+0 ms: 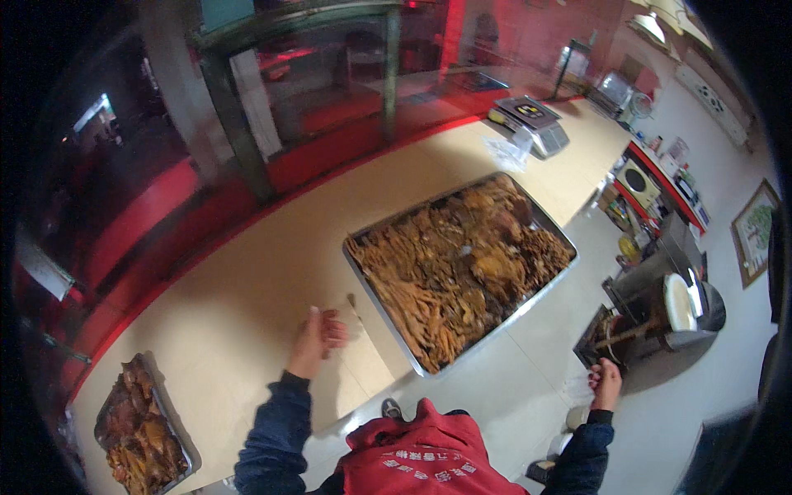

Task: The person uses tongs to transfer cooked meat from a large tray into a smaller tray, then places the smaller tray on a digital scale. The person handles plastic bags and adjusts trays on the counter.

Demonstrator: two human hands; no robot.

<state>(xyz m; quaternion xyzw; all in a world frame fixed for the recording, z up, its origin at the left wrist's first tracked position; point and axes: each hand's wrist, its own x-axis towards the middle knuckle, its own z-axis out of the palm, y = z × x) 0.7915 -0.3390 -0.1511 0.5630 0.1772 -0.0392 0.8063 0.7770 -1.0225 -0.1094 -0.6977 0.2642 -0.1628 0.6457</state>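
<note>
My left hand [320, 339] is over the light counter, left of a large metal tray [396, 337], its fingers curled; whether they hold anything is unclear. The tray is filled with browned, cooked meat pieces [458, 272], long thin strips at its left side and bigger chunks at the right. My right hand [605, 378] is out to the right, beyond the counter and above the floor, with bent fingers; a faint, clear thing lies beside it, and I cannot tell if they touch. A smaller tray [179, 442] of dark cooked meat [142, 433] rests at the counter's left end.
A digital scale [538, 127] and a clear plastic bag [510, 151] are on the counter's far part. Glass panes in a dark frame [390, 74] rise along its far edge. At right stand a metal unit with a round white-rimmed pot [679, 303] and shelves with goods.
</note>
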